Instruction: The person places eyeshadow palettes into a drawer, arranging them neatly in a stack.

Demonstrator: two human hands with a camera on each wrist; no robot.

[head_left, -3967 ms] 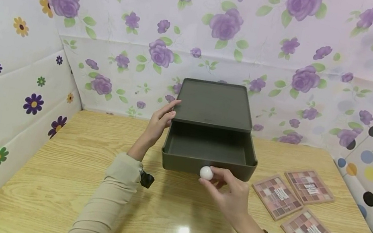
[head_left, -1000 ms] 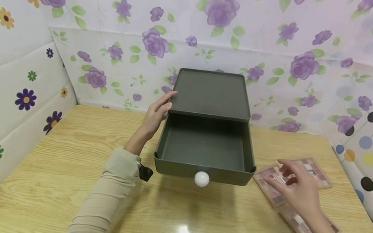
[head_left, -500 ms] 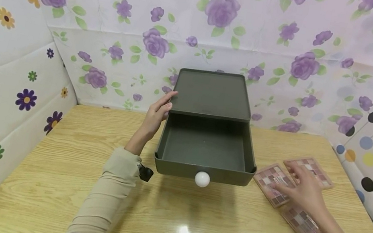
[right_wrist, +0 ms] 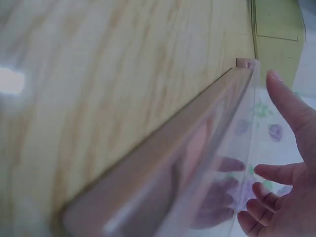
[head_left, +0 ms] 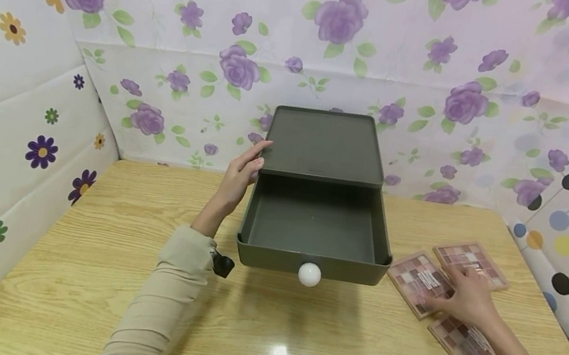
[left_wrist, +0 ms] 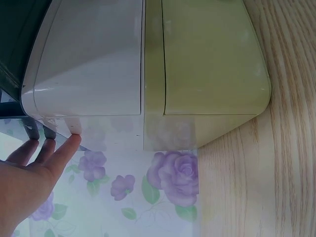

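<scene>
A dark green drawer (head_left: 271,258) with a round white knob (head_left: 309,274) stands pulled out of a drawer cabinet (head_left: 326,144); its inside holds nothing visible. My left hand (head_left: 234,185) touches the cabinet's upper left side with fairly straight fingers. In the left wrist view, white and yellow-green sections (left_wrist: 212,59) show beside the dark one. Over on the right, my right hand (head_left: 469,300) hovers with thumb and fingers spread about the left eyeshadow palette (head_left: 411,275). The right wrist view shows the spread fingers (right_wrist: 281,173) above a shiny palette lid; contact with the left palette cannot be told.
Two more eyeshadow palettes lie on the wooden table (head_left: 80,269): one at the back (head_left: 490,269), one in front (head_left: 469,349), partly under my right forearm. A flowered cloth (head_left: 173,104) hangs close behind the cabinet; patterned cloths bound both sides.
My right hand pinched the white knob earlier, then let go and moved right, coming down over the palettes. The drawer stands further out than before. My left hand stays at the cabinet's side.
</scene>
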